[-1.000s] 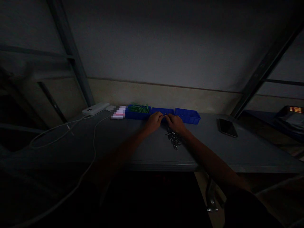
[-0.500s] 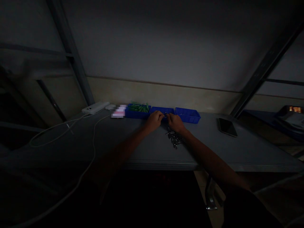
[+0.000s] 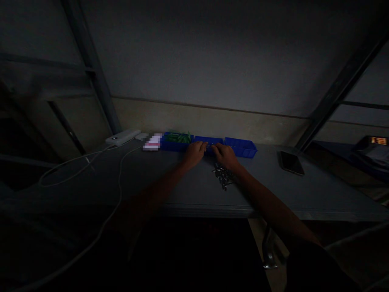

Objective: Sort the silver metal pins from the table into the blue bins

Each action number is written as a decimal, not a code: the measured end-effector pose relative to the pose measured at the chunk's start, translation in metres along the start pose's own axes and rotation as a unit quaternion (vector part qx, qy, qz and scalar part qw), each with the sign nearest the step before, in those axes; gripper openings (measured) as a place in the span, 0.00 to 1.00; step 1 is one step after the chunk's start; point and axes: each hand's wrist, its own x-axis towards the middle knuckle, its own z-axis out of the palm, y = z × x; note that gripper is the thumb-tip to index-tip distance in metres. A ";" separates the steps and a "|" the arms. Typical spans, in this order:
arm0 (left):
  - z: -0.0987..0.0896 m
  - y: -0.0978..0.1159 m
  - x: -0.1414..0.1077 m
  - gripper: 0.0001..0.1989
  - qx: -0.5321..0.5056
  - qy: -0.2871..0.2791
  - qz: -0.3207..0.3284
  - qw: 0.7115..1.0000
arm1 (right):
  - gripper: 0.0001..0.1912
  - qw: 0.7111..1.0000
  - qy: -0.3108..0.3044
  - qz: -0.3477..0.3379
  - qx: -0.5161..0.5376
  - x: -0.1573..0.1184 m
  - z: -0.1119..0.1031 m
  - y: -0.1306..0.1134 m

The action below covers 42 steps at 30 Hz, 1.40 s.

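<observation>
In the dim head view, my left hand [image 3: 195, 154] and my right hand [image 3: 225, 156] are close together at the front of the middle blue bin [image 3: 209, 140]. Both are closed, with fingertips pinched. A thin, shiny metal piece spans the small gap between them; its kind is too small and dark to make out. Below my right hand, a pile of small shiny metal parts [image 3: 224, 178] lies on the grey table [image 3: 194, 190]. The left blue bin [image 3: 170, 147] holds green pieces [image 3: 179, 138]. Within the right blue bin [image 3: 247, 151], a thin glint shows.
A phone [image 3: 291, 163] lies on the right of the table. A white power bank [image 3: 123, 137] with a white cable [image 3: 120, 182] is at the left, near a blurred-out pinkish item [image 3: 152, 142]. A wall stands behind the bins, with metal posts [image 3: 103, 93] at the sides.
My hands have drawn slightly apart, the left one moving a little left, and the thin metal piece now shows between them. The bins and the pile stay put.
</observation>
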 end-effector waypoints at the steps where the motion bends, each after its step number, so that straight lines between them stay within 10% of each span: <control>1: -0.001 0.001 0.000 0.18 -0.016 -0.002 0.000 1.000 | 0.18 1.000 0.009 0.004 0.002 0.000 0.000 0.001; 10: -0.002 0.004 -0.002 0.09 -0.155 0.001 0.009 0.988 | 0.21 0.994 0.045 0.038 0.093 0.001 -0.004 0.002; 42: -0.005 0.006 -0.004 0.06 -0.123 0.039 -0.015 0.992 | 0.13 0.999 0.008 0.016 0.029 0.001 -0.010 0.000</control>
